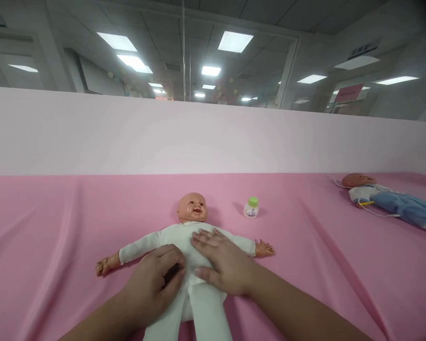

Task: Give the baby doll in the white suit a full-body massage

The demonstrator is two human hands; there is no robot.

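Observation:
A baby doll (199, 260) with a white cloth body lies on its back, arms spread and legs toward me. My right hand (223, 263) rests flat on its chest, fingers stretched out and slightly apart. Against the doll's side on the left, my left hand (156, 279) has its fingers curled in. Its thumb and forefinger bend toward each other around a dark gap, where no object shows. A small white bottle with a green cap (251, 208) stands upright beyond the doll's arm on the right.
Pink cloth (57, 227) with several folds covers the table. Another doll in blue clothes (394, 201) lies at the far right, with a white cord and a yellow strip on it. Behind the table runs a low white wall (199, 137) with glass above.

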